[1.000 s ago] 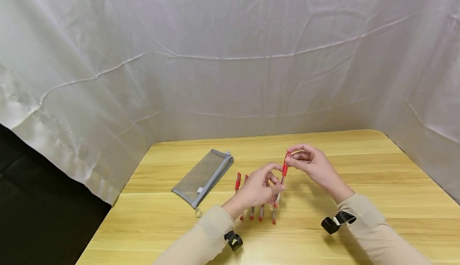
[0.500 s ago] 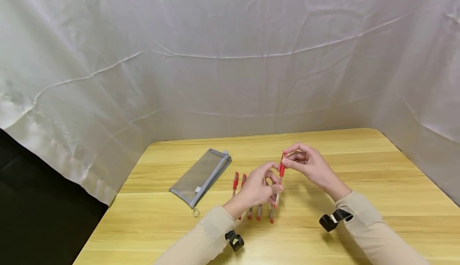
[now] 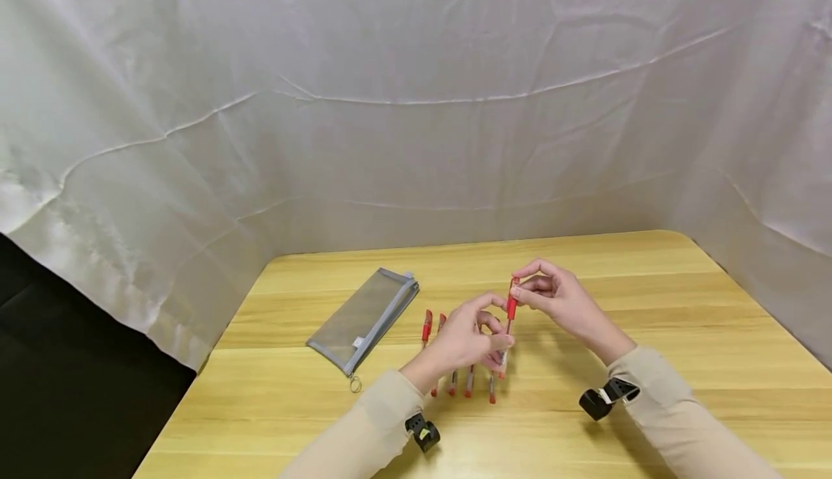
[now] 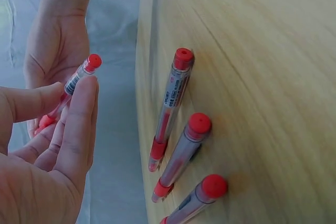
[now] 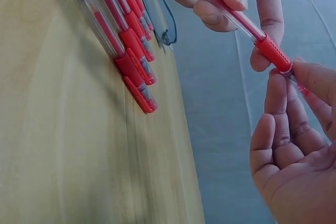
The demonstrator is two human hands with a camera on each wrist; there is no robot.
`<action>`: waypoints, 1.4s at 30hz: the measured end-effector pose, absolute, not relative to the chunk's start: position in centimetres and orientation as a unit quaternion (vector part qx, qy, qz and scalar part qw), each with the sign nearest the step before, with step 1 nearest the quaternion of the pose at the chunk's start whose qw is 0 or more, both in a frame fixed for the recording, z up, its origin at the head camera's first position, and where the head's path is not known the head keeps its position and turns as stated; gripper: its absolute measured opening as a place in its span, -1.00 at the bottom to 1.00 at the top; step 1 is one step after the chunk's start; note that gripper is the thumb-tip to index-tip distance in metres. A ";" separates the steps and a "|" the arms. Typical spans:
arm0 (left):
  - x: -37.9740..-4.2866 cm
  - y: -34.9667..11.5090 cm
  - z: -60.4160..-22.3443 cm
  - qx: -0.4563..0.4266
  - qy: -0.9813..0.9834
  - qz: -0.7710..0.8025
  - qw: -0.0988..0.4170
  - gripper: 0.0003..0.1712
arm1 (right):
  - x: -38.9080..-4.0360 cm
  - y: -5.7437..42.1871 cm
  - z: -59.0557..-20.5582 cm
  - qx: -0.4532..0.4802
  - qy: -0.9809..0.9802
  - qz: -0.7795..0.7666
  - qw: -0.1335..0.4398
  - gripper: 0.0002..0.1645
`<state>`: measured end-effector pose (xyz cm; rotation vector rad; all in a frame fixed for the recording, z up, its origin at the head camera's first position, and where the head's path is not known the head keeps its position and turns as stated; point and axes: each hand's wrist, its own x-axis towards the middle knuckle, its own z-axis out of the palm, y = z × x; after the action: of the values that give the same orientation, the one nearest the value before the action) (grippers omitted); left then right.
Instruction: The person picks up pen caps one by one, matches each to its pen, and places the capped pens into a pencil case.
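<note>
Between both hands, a clear-barrelled gel pen (image 3: 511,308) with a red grip is held tilted above the table. My left hand (image 3: 464,334) pinches its barrel between thumb and fingers; the red end plug shows past the fingertips in the left wrist view. At the other end, the thumb and fingers of my right hand (image 3: 562,302) pinch the pen at its cap end, just beyond the red grip (image 5: 274,53). Several matching red pens (image 4: 171,106) lie side by side under my left hand, partly hidden by it in the head view.
Left of the pens, a grey mesh zip pouch (image 3: 364,320) lies flat, a metal ring (image 3: 354,384) on its zipper end. The wooden table (image 3: 650,291) is backed by a pale hanging curtain (image 3: 455,154). Dark cloth (image 3: 65,378) hangs at the left.
Both hands keep hold of the pen and barely move. The head view shifts slightly, so pouch and pens sit a little further left in it.
</note>
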<state>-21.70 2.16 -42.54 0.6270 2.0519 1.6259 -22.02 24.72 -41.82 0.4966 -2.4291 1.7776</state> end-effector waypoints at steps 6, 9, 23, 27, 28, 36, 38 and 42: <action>-21.8 2.2 -42.5 0.221 0.742 0.590 0.228 -0.51 | -22.2 24.7 -41.7 0.156 -0.804 0.573 0.041 -0.66; -21.8 2.3 -42.5 0.216 0.741 0.593 0.230 -0.51 | -22.2 24.7 -41.6 0.153 -0.807 0.570 0.037 -0.64; -21.5 3.3 -42.7 0.206 0.735 0.597 0.246 -0.50 | -22.1 25.1 -41.9 0.131 -0.825 0.550 0.028 -0.59; -21.4 3.4 -42.8 0.201 0.736 0.597 0.249 -0.44 | -21.9 25.3 -41.9 0.122 -0.832 0.540 0.027 -0.57; -21.4 3.4 -42.9 0.200 0.737 0.595 0.250 -0.42 | -21.9 25.4 -42.0 0.120 -0.834 0.537 0.027 -0.57; -21.3 3.7 -43.3 0.196 0.759 0.570 0.248 -0.36 | -21.4 26.1 -42.2 0.109 -0.839 0.532 0.018 -0.51; -21.2 3.8 -43.5 0.199 0.764 0.561 0.249 -0.34 | -21.3 26.2 -42.3 0.107 -0.836 0.539 0.014 -0.49; -21.0 4.0 -43.6 0.200 0.769 0.551 0.255 -0.26 | -21.1 26.5 -42.3 0.106 -0.829 0.549 0.011 -0.47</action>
<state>-20.96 3.95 -43.63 0.5422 2.0894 1.4951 -21.11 26.46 -42.28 0.3299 -2.5866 1.7132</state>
